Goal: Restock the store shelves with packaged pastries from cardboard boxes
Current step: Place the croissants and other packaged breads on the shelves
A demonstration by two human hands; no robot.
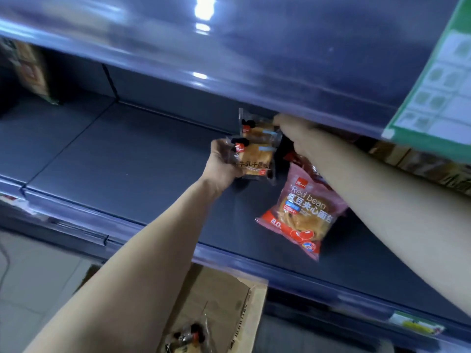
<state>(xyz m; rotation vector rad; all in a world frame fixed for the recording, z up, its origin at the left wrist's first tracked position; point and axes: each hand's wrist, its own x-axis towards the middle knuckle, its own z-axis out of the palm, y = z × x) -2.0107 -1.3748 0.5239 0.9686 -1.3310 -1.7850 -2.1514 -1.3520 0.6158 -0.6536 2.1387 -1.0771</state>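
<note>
lower pastry pack [252, 160]: small, clear wrap, golden pastry, upright in left grip [221, 160] above shelf [127, 154]. upper pastry pack [256, 126]: same type, just behind it, pinched by right grip [295, 136]. pink red bean pack [300, 215] lies flat on shelf. cardboard box [224, 296] below, open.

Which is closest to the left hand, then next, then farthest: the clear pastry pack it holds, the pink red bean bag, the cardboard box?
1. Clear pastry pack, held in the left hand.
2. Pink red bean bag, on the shelf to its right.
3. Cardboard box, down below the shelf.
</note>
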